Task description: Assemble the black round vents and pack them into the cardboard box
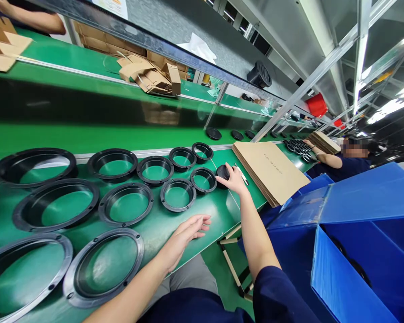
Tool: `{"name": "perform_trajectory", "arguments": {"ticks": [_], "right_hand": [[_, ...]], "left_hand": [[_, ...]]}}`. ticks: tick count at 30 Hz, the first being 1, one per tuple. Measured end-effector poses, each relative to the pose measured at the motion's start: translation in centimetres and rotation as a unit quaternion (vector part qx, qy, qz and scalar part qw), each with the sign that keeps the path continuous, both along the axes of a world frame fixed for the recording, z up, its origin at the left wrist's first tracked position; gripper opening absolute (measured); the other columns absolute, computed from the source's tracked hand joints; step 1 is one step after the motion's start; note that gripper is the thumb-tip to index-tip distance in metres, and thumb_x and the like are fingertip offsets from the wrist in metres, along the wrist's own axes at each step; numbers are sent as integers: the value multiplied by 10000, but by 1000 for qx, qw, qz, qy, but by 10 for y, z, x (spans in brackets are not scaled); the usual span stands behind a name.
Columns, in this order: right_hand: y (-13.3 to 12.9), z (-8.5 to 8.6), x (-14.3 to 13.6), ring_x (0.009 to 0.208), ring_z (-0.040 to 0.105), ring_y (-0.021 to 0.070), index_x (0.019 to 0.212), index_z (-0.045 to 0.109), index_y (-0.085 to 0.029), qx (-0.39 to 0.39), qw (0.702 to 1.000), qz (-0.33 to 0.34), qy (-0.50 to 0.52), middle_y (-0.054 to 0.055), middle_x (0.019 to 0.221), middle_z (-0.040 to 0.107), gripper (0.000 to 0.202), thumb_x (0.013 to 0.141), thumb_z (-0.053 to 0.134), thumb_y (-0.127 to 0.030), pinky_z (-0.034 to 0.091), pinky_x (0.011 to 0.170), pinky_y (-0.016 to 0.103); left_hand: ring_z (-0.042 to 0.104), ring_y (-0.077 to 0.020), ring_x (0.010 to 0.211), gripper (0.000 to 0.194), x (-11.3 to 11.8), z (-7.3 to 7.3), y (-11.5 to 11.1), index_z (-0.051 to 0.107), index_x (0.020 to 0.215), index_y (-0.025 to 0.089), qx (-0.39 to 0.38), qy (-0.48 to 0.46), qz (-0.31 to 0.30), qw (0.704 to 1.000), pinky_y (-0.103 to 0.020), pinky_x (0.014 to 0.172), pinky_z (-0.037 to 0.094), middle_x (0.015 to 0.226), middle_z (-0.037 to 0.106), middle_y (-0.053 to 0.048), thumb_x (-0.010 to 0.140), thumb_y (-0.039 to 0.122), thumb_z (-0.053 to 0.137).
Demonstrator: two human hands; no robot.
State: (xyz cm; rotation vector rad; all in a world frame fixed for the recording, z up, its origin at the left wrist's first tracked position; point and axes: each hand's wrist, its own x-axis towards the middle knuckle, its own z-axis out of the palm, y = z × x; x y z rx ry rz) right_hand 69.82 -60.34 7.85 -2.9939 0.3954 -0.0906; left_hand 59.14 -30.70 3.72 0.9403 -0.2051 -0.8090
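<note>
My right hand (234, 179) grips a black round part (222, 174) at the right end of the rows, its fingers over the near side and top. Beside it on the left stands a small black flanged ring (204, 180). My left hand (188, 233) is just above the table's near edge, fingers stretched out, holding nothing. Several more black plastic rings with screw holes lie in rows on the green table (161, 224), among them a large ring (104, 268) left of my left hand. A pen-like white and black object (241, 175) lies by my right hand.
A stack of flat cardboard (271, 168) lies to the right, with an open blue box (343, 233) nearer me. Black round parts (213, 133) sit along the green strip behind the table. A co-worker (350, 157) handles black rings farther right.
</note>
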Motion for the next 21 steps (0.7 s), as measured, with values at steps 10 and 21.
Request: {"name": "perform_trajectory", "arguments": {"ticks": [10, 21], "right_hand": [[4, 19, -21, 1609, 97, 355, 1687, 222, -193, -37, 999, -18, -9, 181, 1734, 132, 793, 1062, 249, -680, 139, 1261, 641], [13, -5, 10, 1592, 205, 316, 1640, 295, -57, -13, 999, -33, -4, 200, 1703, 245, 686, 1099, 220, -472, 184, 1287, 551]], "left_hand": [[602, -313, 1228, 438, 0, -2, -2, 760, 1201, 234, 25, 6, -7, 1000, -406, 1040, 450, 1292, 695, -130, 904, 553, 715], [613, -307, 1201, 465, 2, -6, -2, 754, 1192, 219, 41, 18, 13, 999, -402, 1025, 458, 1254, 705, -133, 874, 558, 752]]}}
